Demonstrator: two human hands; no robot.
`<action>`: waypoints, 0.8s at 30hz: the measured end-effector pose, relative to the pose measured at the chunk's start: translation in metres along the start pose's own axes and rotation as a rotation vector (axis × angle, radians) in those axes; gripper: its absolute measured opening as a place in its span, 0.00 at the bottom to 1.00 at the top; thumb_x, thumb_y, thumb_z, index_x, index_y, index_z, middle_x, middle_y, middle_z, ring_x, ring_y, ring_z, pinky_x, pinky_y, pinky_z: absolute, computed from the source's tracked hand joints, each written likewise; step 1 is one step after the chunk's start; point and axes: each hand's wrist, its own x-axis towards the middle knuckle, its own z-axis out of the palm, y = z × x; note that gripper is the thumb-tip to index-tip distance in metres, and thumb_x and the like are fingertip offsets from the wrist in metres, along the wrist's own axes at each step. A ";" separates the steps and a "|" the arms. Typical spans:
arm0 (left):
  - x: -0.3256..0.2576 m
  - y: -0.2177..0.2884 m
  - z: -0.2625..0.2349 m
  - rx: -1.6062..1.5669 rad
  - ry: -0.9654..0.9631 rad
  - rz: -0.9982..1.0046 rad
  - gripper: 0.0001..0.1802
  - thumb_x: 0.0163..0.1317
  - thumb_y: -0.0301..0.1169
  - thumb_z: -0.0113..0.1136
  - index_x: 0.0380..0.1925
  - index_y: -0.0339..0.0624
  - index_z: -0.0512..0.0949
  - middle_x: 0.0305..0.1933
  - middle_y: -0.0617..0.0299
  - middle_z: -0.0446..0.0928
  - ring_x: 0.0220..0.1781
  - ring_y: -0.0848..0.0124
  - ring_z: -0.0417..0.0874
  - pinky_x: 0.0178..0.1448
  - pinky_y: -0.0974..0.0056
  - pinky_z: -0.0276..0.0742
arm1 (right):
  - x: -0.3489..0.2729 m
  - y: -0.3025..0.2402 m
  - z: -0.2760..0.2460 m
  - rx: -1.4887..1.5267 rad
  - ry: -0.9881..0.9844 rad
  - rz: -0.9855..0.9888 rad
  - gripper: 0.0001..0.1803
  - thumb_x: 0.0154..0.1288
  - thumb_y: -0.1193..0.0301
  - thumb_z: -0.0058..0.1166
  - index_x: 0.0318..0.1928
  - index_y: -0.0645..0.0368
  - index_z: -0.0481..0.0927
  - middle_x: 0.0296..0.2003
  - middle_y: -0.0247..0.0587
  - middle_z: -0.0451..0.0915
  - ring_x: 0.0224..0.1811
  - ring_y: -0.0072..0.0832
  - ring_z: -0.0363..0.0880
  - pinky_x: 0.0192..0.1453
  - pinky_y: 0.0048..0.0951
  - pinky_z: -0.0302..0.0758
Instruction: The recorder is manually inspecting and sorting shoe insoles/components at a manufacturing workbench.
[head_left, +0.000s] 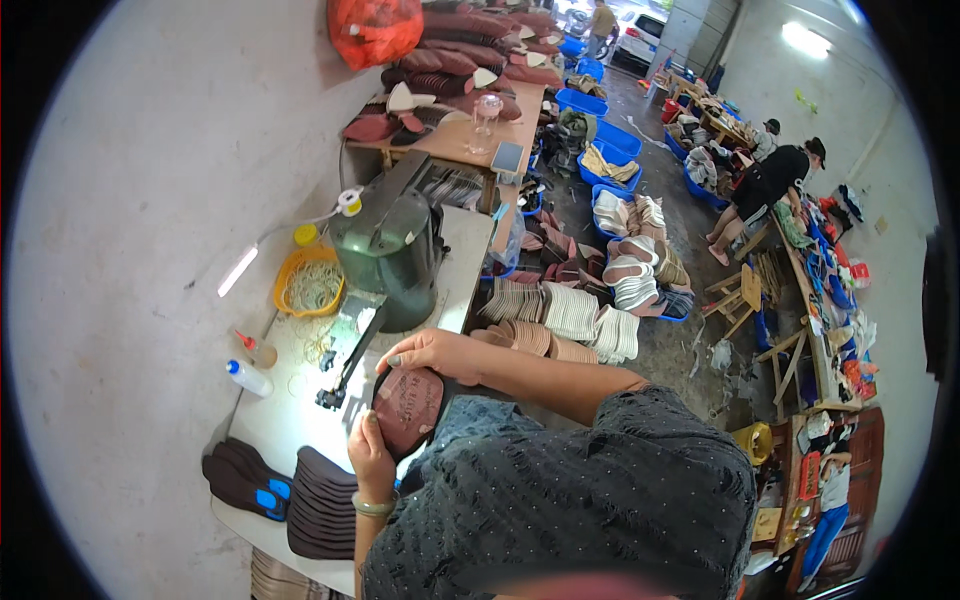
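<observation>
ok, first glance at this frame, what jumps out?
Dead centre, both hands hold a dark reddish insole at a green machine on the white bench: left hand at its lower edge, right hand on its top edge. A stack of dark insoles lies lower left. Further right, pale insoles are piled by blue bins on the floor.

The dark patterned sleeve (600, 480) covers the right forearm and the near edge of the maroon oval shoe insole (408, 405). The left hand (368, 455) hides the insole's lower rim (its embossed marking is too blurred to read).
</observation>
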 end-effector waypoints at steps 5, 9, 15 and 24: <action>0.021 0.013 -0.023 0.253 -0.087 0.000 0.16 0.69 0.33 0.42 0.36 0.31 0.75 0.24 0.47 0.74 0.24 0.56 0.73 0.29 0.60 0.68 | 0.011 -0.001 -0.005 -0.228 0.141 -0.193 0.12 0.56 0.77 0.51 0.41 0.64 0.80 0.39 0.34 0.80 0.41 0.19 0.74 0.51 0.21 0.69; 0.042 0.006 -0.039 0.328 -0.001 0.237 0.15 0.67 0.34 0.44 0.39 0.34 0.76 0.32 0.42 0.76 0.34 0.47 0.78 0.37 0.58 0.73 | 0.031 -0.004 0.001 0.008 0.284 -0.343 0.11 0.62 0.73 0.49 0.45 0.63 0.76 0.37 0.41 0.81 0.40 0.25 0.78 0.50 0.25 0.73; 0.063 -0.006 -0.067 0.433 -0.136 0.062 0.14 0.66 0.33 0.46 0.39 0.32 0.76 0.35 0.45 0.77 0.36 0.52 0.77 0.41 0.60 0.72 | 0.040 0.027 -0.031 0.248 -0.079 0.050 0.25 0.69 0.56 0.42 0.49 0.68 0.73 0.46 0.44 0.77 0.45 0.25 0.77 0.53 0.28 0.71; 0.093 -0.045 -0.090 0.349 -0.228 0.208 0.16 0.67 0.33 0.44 0.38 0.31 0.76 0.31 0.54 0.77 0.33 0.63 0.76 0.43 0.65 0.71 | 0.066 0.050 -0.019 0.012 -0.235 0.248 0.18 0.63 0.64 0.54 0.35 0.71 0.78 0.31 0.47 0.80 0.33 0.32 0.81 0.40 0.29 0.77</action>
